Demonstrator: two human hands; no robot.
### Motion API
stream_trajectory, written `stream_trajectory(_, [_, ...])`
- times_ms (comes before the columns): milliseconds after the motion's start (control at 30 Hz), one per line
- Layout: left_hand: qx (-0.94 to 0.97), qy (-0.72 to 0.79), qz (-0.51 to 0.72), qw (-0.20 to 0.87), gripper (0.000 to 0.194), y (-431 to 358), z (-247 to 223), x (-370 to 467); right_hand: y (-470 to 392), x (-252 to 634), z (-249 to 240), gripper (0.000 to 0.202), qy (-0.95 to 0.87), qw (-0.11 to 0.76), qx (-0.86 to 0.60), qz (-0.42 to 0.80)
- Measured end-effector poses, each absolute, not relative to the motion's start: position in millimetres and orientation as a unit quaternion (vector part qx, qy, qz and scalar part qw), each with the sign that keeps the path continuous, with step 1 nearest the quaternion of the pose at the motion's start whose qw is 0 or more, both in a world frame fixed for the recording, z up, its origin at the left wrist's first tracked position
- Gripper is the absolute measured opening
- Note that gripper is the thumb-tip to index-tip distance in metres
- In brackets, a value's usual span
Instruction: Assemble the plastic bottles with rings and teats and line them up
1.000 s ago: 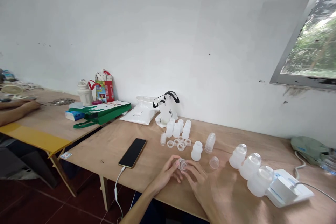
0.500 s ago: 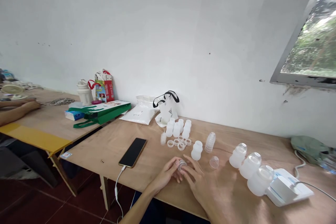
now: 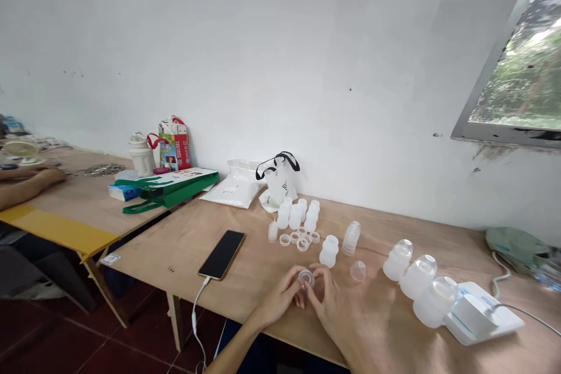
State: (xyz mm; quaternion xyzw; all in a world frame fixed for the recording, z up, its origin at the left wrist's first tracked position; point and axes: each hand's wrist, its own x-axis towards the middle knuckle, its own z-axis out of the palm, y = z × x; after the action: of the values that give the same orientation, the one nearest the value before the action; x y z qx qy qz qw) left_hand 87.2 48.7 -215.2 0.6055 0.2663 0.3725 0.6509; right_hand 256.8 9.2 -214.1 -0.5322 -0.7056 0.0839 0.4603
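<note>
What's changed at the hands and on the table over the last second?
The right hand changed its grip: fingers bent in, thumb now on the clear ring, which has tilted to show more of its face. The left hand still holds it; nothing was let go. The lone bottle, loose rings and phone stayed put.

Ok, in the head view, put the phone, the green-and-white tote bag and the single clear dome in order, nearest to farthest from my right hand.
From your right hand:
1. Single clear dome, just to its right.
2. Phone, off to the left.
3. Green-and-white tote bag, farther left, toward the wall.
</note>
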Motion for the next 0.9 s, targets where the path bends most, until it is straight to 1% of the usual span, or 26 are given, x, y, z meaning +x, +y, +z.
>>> stream_trajectory(67, [0.612,0.272,0.376,0.641,0.049,48,-215,87,8,256,-211,0.022,-0.696,0.444,-0.555,0.103])
stream_trajectory(133, [0.631,0.283,0.372,0.619,0.044,46,-213,87,6,256,-207,0.022,-0.702,0.404,-0.57,0.138])
stream_trajectory(200, [0.67,0.306,0.361,0.572,0.035,42,-207,86,5,255,-205,0.02,-0.705,0.382,-0.576,0.16])
stream_trajectory(300, [0.74,0.357,0.326,0.469,0.021,34,-198,86,7,254,-209,0.013,-0.696,0.395,-0.577,0.162])
stream_trajectory(400, [0.766,0.405,0.287,0.408,0.016,27,-196,88,11,255,-215,0.006,-0.686,0.415,-0.571,0.176])
stream_trajectory(500, [0.773,0.416,0.275,0.392,0.017,26,-202,90,13,256,-216,0.005,-0.678,0.427,-0.562,0.204])
stream_trajectory(667, [0.775,0.396,0.287,0.401,0.023,29,-210,85,12,257,-214,0.008,-0.666,0.436,-0.558,0.234])
stream_trajectory(900, [0.791,0.39,0.258,0.395,0.021,26,-200,82,13,257,-218,0.007,-0.664,0.444,-0.549,0.246])
